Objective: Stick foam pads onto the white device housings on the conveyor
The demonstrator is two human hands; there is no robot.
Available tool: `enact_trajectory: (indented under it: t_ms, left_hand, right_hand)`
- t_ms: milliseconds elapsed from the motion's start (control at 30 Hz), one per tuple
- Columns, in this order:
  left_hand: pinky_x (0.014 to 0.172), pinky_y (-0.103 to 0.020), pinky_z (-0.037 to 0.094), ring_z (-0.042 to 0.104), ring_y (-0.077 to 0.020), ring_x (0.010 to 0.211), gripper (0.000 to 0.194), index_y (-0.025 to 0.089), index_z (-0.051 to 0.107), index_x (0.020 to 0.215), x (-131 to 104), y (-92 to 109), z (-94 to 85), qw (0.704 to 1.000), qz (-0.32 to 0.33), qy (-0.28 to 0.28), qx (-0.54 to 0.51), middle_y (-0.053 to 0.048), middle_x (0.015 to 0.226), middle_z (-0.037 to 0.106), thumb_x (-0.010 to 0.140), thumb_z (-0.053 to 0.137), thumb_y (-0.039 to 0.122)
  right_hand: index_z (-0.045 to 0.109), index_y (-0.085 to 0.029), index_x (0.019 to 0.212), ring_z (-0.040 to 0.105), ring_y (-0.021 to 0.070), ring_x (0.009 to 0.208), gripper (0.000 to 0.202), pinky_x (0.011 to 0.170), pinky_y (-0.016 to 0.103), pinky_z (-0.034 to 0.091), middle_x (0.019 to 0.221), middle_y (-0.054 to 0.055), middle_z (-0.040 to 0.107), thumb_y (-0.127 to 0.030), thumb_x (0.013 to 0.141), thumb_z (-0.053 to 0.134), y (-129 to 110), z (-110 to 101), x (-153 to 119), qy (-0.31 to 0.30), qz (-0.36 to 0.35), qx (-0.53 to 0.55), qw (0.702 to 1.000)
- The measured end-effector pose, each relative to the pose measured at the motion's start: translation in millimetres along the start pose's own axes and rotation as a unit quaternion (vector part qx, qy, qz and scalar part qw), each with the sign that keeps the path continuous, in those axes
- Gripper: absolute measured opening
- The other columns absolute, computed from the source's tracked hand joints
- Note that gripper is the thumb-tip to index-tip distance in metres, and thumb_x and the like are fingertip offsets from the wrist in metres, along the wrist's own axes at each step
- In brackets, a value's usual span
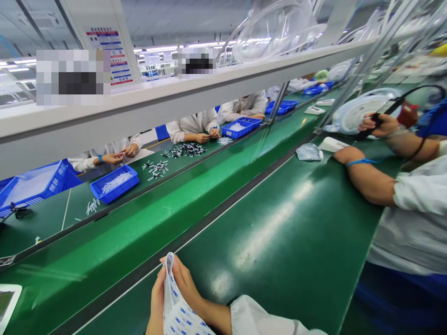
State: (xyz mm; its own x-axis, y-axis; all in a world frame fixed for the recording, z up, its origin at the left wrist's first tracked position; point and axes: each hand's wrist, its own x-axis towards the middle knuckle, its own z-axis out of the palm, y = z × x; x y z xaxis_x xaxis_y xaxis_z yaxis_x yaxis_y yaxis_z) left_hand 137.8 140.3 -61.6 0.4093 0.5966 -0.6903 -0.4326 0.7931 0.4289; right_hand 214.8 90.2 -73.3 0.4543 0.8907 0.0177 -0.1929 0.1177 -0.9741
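At the bottom of the head view, a white sheet printed with blue 3M logos (183, 316) is bent over into a loop at its top end. My left hand (157, 295) grips it from the left side, its fingers pressed along the sheet. On the other side my right hand (188, 284) is closed against the same sheet, with some fingers hidden behind it. Both hands are just above the near edge of the green work table (279, 242). The lower part of the sheet runs out of the picture.
A green conveyor belt (167, 204) runs beyond the table. Across it, people handle small parts near blue trays (117, 184) and black-and-white piles (188, 150). At right, a co-worker's arm (370, 181) rests near a plastic bag (309, 152) and a fan (363, 111).
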Motion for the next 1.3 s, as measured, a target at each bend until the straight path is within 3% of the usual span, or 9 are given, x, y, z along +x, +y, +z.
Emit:
enact_trajectory:
  t_ms: [133,500,667,900,1300]
  left_hand:
    - [0.09,-0.031,0.063,0.081,-0.0288,0.094,0.012,0.016,0.08,0.082,3,-1,-2.7,1.0,0.006,-0.005,0.004,-0.007,0.081,0.081,0.073,0.088,0.014]
    - [0.093,-0.027,0.059,0.079,-0.023,0.096,0.015,0.014,0.08,0.085,-4,-7,-6.1,0.999,0.037,-0.033,-0.014,-0.007,0.098,0.082,0.073,0.089,0.013]
    - [0.09,-0.026,0.06,0.078,-0.021,0.089,0.014,0.015,0.076,0.074,6,-7,-12.4,0.999,0.027,-0.034,-0.028,-0.005,0.09,0.081,0.07,0.09,0.014]
    - [0.086,-0.027,0.061,0.077,-0.0196,0.075,0.012,0.016,0.078,0.078,16,-8,-19.4,0.999,0.022,-0.019,-0.025,0.0,0.067,0.073,0.072,0.088,0.012]
    - [0.082,-0.026,0.06,0.071,-0.0138,0.055,0.009,0.014,0.078,0.083,18,-8,-21.5,1.0,0.024,0.01,-0.004,0.001,0.065,0.073,0.077,0.085,0.012]
  right_hand:
    - [0.052,-0.022,0.088,0.05,0.0156,0.074,0.062,0.07,0.032,0.044,0.081,0.0,0.052,-0.079,0.102,0.03,3,0,1,-0.003,0.003,0.005,1.0]
    - [0.055,-0.022,0.091,0.053,0.0157,0.076,0.061,0.071,0.031,0.047,0.084,0.001,0.055,-0.078,0.102,0.032,3,-1,0,-0.006,0.002,0.02,1.0]
    - [0.055,-0.022,0.09,0.053,0.0159,0.077,0.06,0.073,0.032,0.049,0.084,0.001,0.055,-0.077,0.103,0.033,5,0,0,-0.004,0.001,0.02,1.0]
    - [0.056,-0.022,0.091,0.053,0.0157,0.077,0.061,0.073,0.031,0.049,0.083,0.001,0.054,-0.078,0.102,0.033,4,0,0,-0.005,0.002,0.022,1.0]
    - [0.059,-0.022,0.092,0.052,0.0162,0.077,0.063,0.072,0.031,0.051,0.084,0.002,0.055,-0.079,0.102,0.034,-1,0,-2,-0.006,0.008,0.024,1.0]
